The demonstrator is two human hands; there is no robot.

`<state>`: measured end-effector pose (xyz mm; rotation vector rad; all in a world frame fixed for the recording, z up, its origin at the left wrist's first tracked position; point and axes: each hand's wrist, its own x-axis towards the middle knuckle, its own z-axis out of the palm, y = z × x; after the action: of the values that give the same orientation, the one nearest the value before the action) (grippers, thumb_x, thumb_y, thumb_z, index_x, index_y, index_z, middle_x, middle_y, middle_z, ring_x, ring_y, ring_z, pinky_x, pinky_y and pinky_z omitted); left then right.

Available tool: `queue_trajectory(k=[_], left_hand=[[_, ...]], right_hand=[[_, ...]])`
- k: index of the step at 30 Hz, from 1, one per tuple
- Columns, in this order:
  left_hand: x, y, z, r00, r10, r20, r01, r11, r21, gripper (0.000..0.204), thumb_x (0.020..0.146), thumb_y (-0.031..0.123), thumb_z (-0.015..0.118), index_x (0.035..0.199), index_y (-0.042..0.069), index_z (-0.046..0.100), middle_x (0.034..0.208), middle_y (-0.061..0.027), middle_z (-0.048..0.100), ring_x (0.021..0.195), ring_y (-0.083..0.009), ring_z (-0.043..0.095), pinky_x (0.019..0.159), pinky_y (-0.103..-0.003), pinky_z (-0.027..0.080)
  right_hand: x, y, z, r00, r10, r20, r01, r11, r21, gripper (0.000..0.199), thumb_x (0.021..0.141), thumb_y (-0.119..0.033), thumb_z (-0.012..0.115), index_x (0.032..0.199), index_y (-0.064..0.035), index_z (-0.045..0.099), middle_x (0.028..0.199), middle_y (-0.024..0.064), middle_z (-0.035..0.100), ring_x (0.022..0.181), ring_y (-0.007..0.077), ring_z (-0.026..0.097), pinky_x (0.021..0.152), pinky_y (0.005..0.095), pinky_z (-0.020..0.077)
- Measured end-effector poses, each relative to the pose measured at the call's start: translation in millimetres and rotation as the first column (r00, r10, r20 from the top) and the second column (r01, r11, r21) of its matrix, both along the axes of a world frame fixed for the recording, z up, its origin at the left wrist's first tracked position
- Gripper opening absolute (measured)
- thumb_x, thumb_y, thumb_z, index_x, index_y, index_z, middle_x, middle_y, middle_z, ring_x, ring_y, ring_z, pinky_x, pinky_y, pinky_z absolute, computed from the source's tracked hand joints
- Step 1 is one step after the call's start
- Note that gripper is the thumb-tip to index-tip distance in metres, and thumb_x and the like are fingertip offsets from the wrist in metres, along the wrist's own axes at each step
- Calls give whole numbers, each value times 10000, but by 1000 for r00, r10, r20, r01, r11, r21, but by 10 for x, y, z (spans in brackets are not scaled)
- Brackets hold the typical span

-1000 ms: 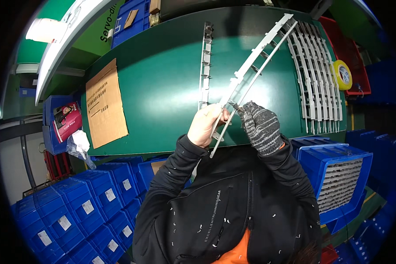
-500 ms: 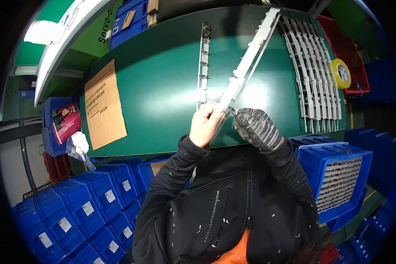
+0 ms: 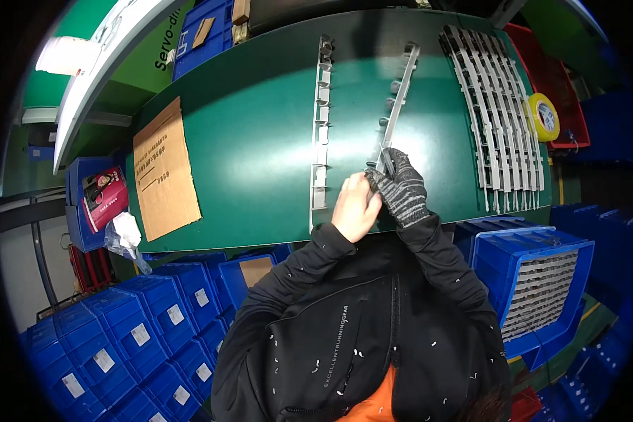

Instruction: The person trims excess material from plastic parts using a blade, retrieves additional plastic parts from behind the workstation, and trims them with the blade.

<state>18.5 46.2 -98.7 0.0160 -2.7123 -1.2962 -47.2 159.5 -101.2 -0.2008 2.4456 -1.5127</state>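
A narrow white plastic strip with small side tabs slants away from me over the green table. At its near end my bare left hand is closed, fingers pressed on the strip. My right hand, in a grey striped knit glove, is closed against the same end. Something dark shows between the gloved fingers, too small to make out. To the left a second, similar strip lies lengthwise on the table, apart from both hands.
Several white strips lie side by side at the right, beside a yellow tape roll. A cardboard sheet lies on the table's left. Blue crates stand below left; a blue crate of strips stands below right.
The held strip has turned narrow side up, and its far end has come down and left. My left hand has moved right and nearer me; the right hand has closed in beside it.
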Motion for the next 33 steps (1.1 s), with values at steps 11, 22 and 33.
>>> queue_trajectory(k=[11, 22, 33], left_hand=[[-46, -968, -633, 937, 347, 43, -317, 893, -319, 368, 674, 34, 563, 1029, -37, 491, 981, -175, 532, 936, -296, 517, 821, -363, 411], [-138, -535, 490, 900, -90, 426, -327, 505, 798, 259, 820, 112, 549, 1051, 19, 477, 968, -64, 554, 819, -117, 562, 663, -252, 489], [13, -373, 399, 901, -138, 410, -324, 413, 851, 248, 849, 139, 516, 1070, 38, 470, 1034, -74, 529, 942, -146, 548, 653, -290, 512]], right_hand=[[-106, 238, -482, 994, 1, -109, 38, 934, 355, 341, 747, -219, 563, 1046, -57, 546, 868, 175, 605, 800, 330, 581, 714, 412, 462], [-39, 225, 361, 921, 168, 353, 43, 854, -519, 176, 836, -88, 510, 977, 9, 553, 806, 66, 598, 697, 103, 564, 620, 230, 474], [146, 283, 415, 897, 150, 417, 162, 764, -624, 213, 843, -87, 528, 1032, 10, 544, 854, 48, 599, 725, 88, 556, 627, 214, 467]])
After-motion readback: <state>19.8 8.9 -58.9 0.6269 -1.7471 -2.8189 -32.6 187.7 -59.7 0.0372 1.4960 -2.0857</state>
